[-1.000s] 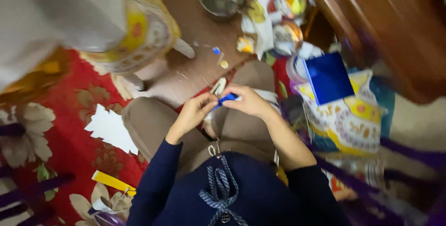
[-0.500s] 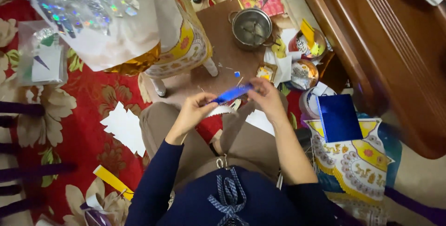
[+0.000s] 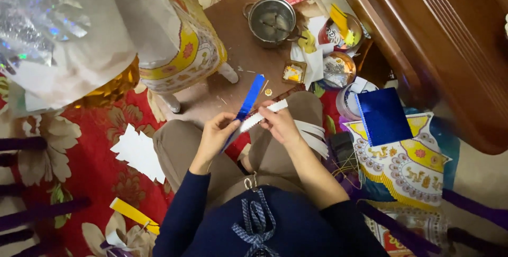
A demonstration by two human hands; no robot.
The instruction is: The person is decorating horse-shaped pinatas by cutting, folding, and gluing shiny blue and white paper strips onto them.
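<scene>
I sit on the floor with my knees up. My left hand [image 3: 216, 136] pinches the lower end of a long shiny blue foil strip [image 3: 247, 101] that stands up and away from me. My right hand [image 3: 279, 123] holds a white paper strip with a zigzag edge [image 3: 260, 116], laid across the blue strip. Both hands meet above my lap, between my brown-trousered knees. More white strips [image 3: 312, 131] lie over my right knee.
A steel pot [image 3: 272, 19] stands on a brown board ahead, with small tins of scraps [image 3: 338, 69] to its right. A blue foil sheet [image 3: 384, 116] lies on patterned cloth at right. White cut paper [image 3: 138, 152] and a yellow strip [image 3: 133, 214] lie on the red floral rug.
The blue strip has swung from nearly level between both hands to upright in my left hand. My right hand now holds the white zigzag strip. The view has shifted slightly.
</scene>
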